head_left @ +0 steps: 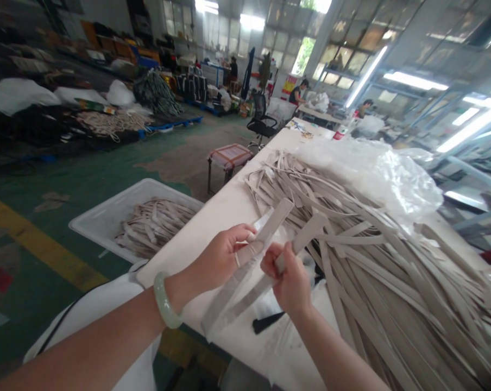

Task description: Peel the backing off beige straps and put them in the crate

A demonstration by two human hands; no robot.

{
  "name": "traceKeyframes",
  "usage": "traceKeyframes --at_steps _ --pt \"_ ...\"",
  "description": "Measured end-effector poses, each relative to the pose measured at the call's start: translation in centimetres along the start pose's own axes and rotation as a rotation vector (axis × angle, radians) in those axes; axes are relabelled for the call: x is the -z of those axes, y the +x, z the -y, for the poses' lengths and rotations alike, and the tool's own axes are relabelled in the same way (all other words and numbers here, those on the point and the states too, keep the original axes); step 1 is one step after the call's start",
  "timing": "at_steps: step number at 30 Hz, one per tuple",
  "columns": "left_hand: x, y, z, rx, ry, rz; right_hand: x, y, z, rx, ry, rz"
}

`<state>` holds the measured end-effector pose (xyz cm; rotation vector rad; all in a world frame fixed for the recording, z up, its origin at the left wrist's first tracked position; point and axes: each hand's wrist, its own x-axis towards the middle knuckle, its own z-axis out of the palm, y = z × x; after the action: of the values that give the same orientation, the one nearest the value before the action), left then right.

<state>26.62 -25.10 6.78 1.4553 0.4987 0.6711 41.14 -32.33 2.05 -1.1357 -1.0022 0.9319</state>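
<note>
The left grip is pinched narrow on a grey strap, the right grip closed on a second strap, both above the white table. A slack pinch could let either slip into the heap of straps just beside.

A long flat beige strip is lying in the left hand and another in the right hand, above a white rectangular work table. A heap of matching strips is spreading across the table to their right, with a crumpled clear plastic sheet sitting behind it. Left of the table, a white plastic crate is standing on the green floor, holding more strips.
</note>
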Motion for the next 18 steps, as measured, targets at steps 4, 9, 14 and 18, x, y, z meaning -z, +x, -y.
traceKeyframes --at_steps 4,9,14,18 --pt "-0.7 0.2 0.8 -0.059 0.013 0.033 0.6 0.1 0.7 0.14 -0.316 -0.074" --pt "-1.6 0.1 1.7 0.136 -0.094 0.344 1.0 -0.6 1.8 0.213 -0.455 0.097" --pt "-1.7 -0.4 2.5 0.308 -0.103 0.425 1.1 0.2 2.6 -0.027 -0.085 0.057" --pt "-1.8 -1.0 2.9 0.399 -0.254 0.434 5.0 2.9 3.4 -0.119 0.176 -0.19"
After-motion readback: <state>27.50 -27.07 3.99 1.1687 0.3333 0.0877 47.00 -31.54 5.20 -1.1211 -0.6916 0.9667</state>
